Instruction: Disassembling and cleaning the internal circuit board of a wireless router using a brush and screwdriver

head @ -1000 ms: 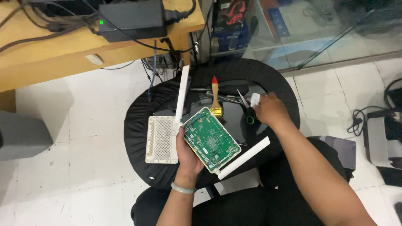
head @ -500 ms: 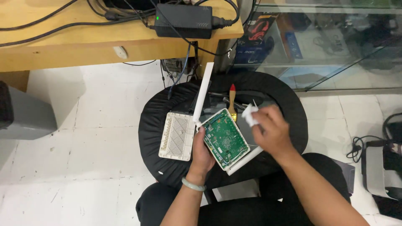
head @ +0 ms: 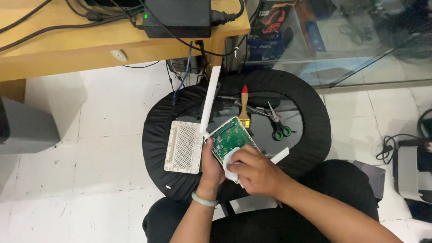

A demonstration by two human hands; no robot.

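The right hand (head: 256,173) is closed on one white wipe (head: 230,167), pressing it to the single green circuit board (head: 230,138), which the left hand (head: 211,167) grips at its edge above the round black stool seat (head: 310,130). The cover is already off; wiping looks underway, reassembly remains. Around lie one white perforated cover (head: 184,146), two white antennas, one brush (head: 244,105), one pair of scissors (head: 278,126).

Dark boxed packages (head: 270,31), red and blue, behind glass (head: 360,49).
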